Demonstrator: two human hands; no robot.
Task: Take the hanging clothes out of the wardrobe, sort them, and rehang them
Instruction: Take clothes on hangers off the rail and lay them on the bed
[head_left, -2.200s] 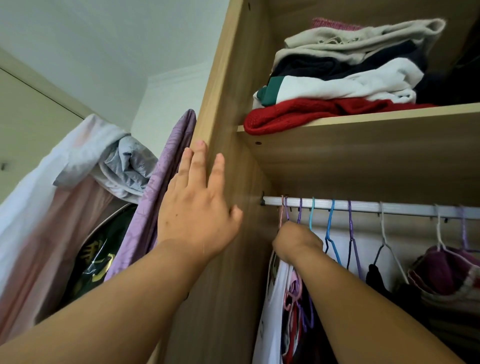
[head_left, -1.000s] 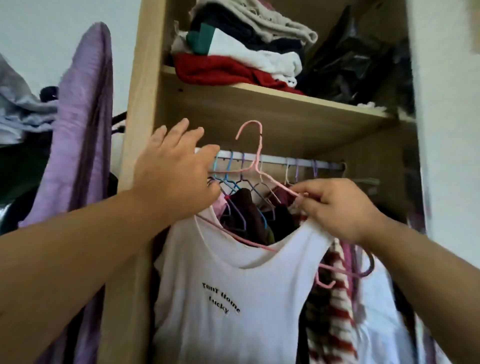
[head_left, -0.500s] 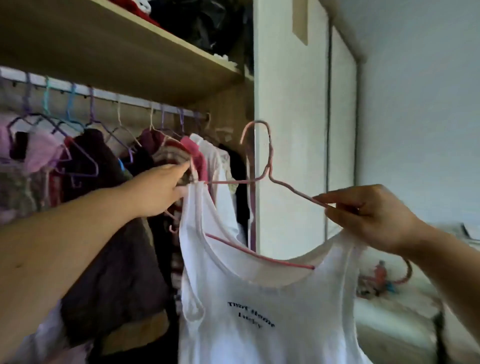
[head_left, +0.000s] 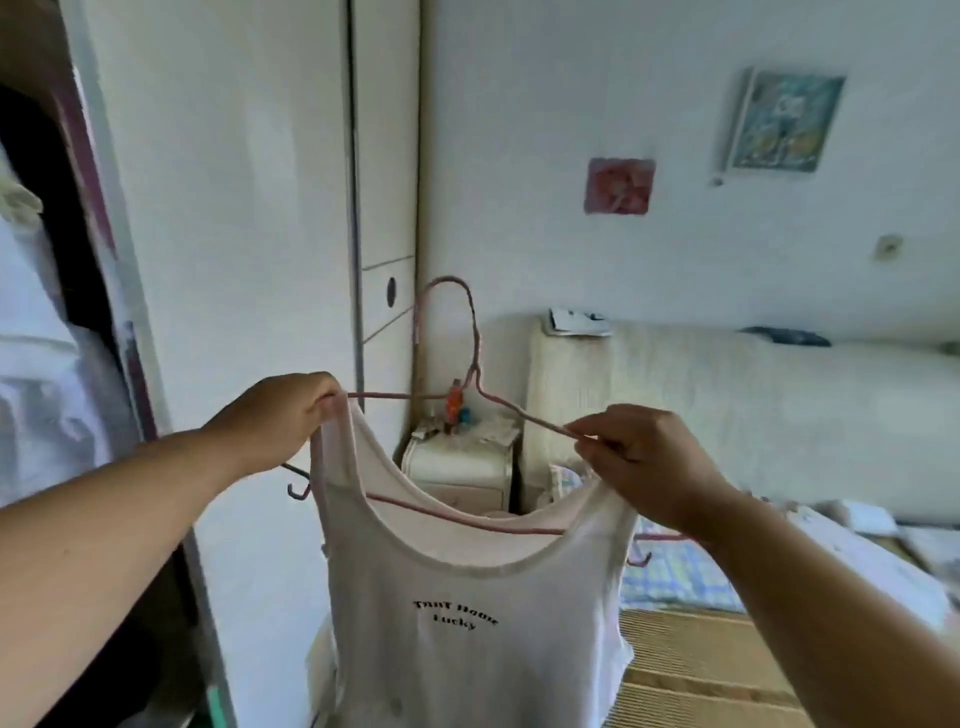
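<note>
The white tank top hangs straight down between and below the two hands, held in the open room. The wardrobe is off past the left hand and the bed is beyond the right. It looks thin, soft and very light, so it should drape and swing rather than keep a shape. Its wide neckline sags well beneath the grip.

It rides on a pink wire hanger. The hook stands up above and between the hands, and the lower bar crosses inside the neck. The wire seems springy and thin, with little to stop a strap sliding off the sloping arm.

The left hand is closed in a pinch on the strap where it sits on the hanger's end. The right hand has its fingers curled tight on the bare wire arm, with the other strap just below its knuckles.

I'd take the top by the straps or the hanger by its neck. Tilting it risks a strap slipping free.
</note>
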